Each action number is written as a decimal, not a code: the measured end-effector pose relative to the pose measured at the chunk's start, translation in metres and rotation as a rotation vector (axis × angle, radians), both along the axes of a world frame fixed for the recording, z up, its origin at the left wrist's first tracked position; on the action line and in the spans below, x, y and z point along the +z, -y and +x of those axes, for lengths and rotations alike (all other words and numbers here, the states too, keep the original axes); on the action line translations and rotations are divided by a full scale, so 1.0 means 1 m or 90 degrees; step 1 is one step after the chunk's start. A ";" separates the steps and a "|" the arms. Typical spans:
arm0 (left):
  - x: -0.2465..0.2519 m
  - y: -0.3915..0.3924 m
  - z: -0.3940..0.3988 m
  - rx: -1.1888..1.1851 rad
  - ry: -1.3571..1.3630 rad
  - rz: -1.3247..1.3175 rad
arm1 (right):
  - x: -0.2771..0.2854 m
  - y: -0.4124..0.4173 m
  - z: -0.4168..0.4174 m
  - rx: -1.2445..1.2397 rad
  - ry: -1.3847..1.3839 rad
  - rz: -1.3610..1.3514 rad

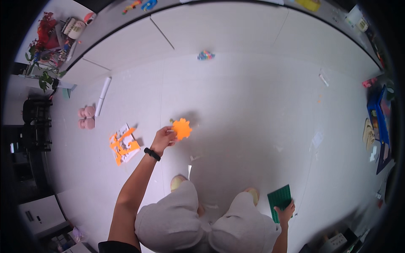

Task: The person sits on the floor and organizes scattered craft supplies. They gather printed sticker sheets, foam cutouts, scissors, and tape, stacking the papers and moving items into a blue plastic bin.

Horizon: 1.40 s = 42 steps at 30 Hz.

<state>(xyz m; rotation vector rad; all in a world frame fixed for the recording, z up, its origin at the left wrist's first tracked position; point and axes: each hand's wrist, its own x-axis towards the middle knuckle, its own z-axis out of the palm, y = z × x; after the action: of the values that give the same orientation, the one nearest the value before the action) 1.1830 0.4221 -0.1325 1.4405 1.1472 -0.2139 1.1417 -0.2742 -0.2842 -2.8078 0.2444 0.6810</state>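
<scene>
Between the fingers of my left hand [164, 138] is an orange gear-shaped piece [182, 129], held up in front of me with its flat face showing. A small dark object [171, 120] shows just beyond the fingertips; I cannot tell what it is. My right hand [285, 212] grips a green studded board [279, 199] by its near right edge, low beside my right knee. To the left of my left hand, orange cut-out scraps [121, 147] lie across a white printed sheet [129, 137] on the floor.
Pink dumbbells [87, 117] and a white roll [103, 96] lie at the left. A small multicoloured item [206, 55] sits by the white cabinet fronts [218, 28] ahead. At far right are beige shoes [368, 134] and a blue folding case [382, 117]. Paper bits [317, 139] dot the pale floor.
</scene>
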 end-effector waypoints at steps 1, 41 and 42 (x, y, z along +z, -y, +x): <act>0.018 -0.006 0.030 -0.007 0.049 0.030 | 0.004 -0.007 0.002 -0.017 -0.020 -0.019; 0.009 0.214 0.087 -0.677 0.147 0.049 | 0.115 -0.164 0.110 0.032 0.394 0.280; 0.009 0.211 0.082 -0.691 0.156 0.071 | 0.126 -0.175 0.109 -0.073 0.341 0.343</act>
<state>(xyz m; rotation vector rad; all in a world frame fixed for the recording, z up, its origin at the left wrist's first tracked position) 1.2647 0.2106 -0.1238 2.0055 0.0848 -0.7034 1.2510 -0.0991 -0.1583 -2.3170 0.0972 -0.0510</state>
